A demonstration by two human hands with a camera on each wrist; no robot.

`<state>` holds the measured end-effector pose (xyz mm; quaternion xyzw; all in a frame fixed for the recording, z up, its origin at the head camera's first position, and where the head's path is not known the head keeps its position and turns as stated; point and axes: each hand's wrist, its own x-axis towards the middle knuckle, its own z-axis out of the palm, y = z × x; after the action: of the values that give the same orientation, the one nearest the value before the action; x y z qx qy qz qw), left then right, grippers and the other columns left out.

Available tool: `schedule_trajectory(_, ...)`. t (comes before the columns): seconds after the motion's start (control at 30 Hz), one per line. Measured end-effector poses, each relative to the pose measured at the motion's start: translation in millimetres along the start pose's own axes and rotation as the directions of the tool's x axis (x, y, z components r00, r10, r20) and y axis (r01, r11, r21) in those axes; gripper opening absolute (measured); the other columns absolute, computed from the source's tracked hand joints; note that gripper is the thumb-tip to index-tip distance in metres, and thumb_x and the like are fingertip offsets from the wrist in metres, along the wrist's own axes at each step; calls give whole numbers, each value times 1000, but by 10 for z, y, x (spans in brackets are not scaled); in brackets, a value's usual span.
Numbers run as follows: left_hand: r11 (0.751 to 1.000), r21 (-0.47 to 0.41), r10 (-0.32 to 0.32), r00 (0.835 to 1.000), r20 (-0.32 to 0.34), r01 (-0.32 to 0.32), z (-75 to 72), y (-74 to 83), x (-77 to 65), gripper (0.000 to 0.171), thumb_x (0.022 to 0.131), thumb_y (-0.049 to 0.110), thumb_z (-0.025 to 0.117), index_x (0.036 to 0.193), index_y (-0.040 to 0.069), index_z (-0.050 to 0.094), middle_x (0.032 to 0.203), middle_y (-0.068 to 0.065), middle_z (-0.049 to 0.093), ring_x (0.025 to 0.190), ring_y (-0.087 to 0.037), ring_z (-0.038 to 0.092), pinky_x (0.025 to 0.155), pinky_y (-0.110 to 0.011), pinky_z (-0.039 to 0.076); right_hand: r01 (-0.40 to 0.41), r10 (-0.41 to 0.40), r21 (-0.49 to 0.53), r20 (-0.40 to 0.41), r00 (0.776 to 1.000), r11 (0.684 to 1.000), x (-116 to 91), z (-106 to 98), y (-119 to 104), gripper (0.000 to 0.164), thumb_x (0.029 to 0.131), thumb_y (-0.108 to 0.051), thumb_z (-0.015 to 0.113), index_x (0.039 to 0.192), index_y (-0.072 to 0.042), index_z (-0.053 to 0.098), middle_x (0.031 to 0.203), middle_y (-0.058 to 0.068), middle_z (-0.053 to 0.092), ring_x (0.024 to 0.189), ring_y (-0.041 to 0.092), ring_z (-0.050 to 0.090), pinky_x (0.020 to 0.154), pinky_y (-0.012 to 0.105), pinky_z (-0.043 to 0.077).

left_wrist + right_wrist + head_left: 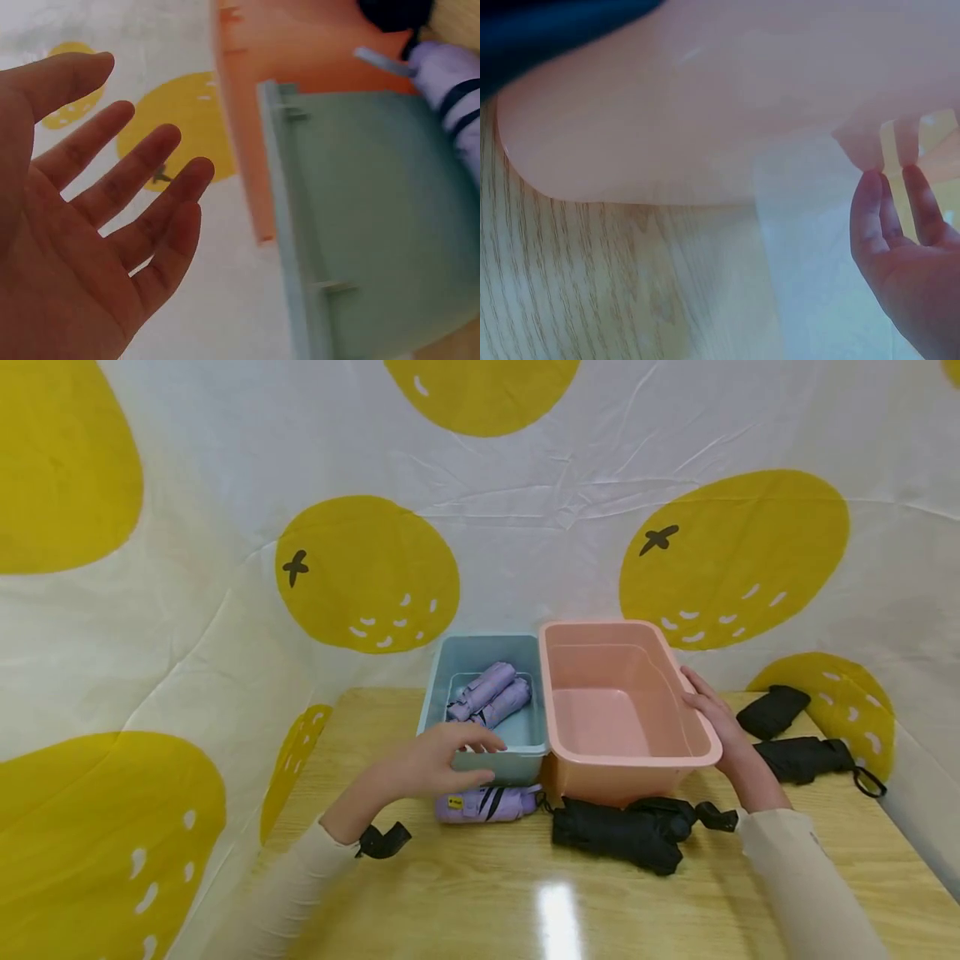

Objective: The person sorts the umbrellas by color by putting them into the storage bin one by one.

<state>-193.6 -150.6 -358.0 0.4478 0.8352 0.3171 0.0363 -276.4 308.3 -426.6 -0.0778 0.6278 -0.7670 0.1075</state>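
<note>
A black umbrella point(611, 835) and a purple umbrella point(480, 807) lay foremost on the tabletop point(450, 893), the left hand point(442, 762) hung spread at the blue bin point(521, 768), the right hand point(716, 722), fingers apart, touched the pink bin point(611, 781), both bins stood toward its far edge.

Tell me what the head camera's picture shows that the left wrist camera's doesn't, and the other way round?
Only the head view shows the right hand against the pink bin, two purple umbrellas inside the blue bin, and two black bundles to the right of the pink bin.

Only the left wrist view shows the palm side of the left hand and small ridges under the blue bin's rim.

Both share the left hand, parts of both bins, the purple umbrella in front, the wooden table and the yellow-patterned cloth.
</note>
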Motion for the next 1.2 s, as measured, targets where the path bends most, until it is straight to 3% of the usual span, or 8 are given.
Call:
schedule_trajectory(0.2,1000,5,8,999,40,-8,420,-280,-207,33,92,22,68,123,15,62,118,8,60,106,-10,57,88,-36,49,9,-9,-9,-9,1000,1000,-9,12,16,63,106,-22,37,157,-30,1,162,4,-4,116,1,48,89,18,45)
schedule_trajectory(0.27,999,40,19,1000,23,-20,559,-396,-255,34,90,19,70,123,12,63,118,6,60,106,-14,58,87,-36,49,4,-3,5,-11,1000,1000,-11,14,17,63,106,-21,37,157,-31,2,162,3,-5,116,1,48,90,19,45)
schedule_trajectory(0.4,982,190,34,999,-39,-26,816,-634,-323,38,86,18,73,122,10,64,118,3,60,106,-14,57,85,-30,49,-10,10,21,-16,1000,1000,-14,21,19,63,106,-22,38,157,-32,3,162,2,-4,117,2,48,90,19,45)
schedule_trajectory(0.57,965,260,-16,996,-86,38,1036,-882,-359,43,84,24,73,125,16,61,121,5,59,111,-9,54,89,-28,46,-7,7,14,-12,1000,1000,3,25,5,63,106,-22,38,157,-32,3,162,2,-3,133,11,34,92,19,43)
schedule_trajectory(0.7,957,280,-52,995,-83,74,1123,-971,-374,51,82,31,75,129,19,58,124,5,57,113,-10,52,92,-29,45,-19,20,21,-22,1000,1000,21,28,-12,63,106,-24,39,157,-33,4,162,0,-2,137,15,28,92,19,43)
schedule_trajectory(0.9,934,352,-31,996,-84,58,1165,-990,-346,55,79,35,78,128,20,58,120,4,57,107,-12,55,91,-31,45,-24,25,43,-34,999,999,17,28,-34,63,105,-24,40,157,-35,4,162,1,-2,129,11,37,91,19,44)
schedule_trajectory(1.07,925,363,-103,994,-43,111,1184,-984,-373,60,79,44,77,132,25,55,117,5,55,99,-10,54,81,-30,47,-7,9,63,-28,1000,998,0,46,-38,64,106,-22,40,157,-31,3,162,2,-2,116,2,50,89,19,46)
schedule_trajectory(1.2,933,329,-153,988,1,144,1181,-1005,-480,64,81,45,75,136,27,49,119,3,55,101,-12,54,83,-33,47,-6,7,64,-28,1000,998,-8,55,-14,64,106,-21,39,157,-30,2,162,2,-3,108,-3,53,86,18,46)
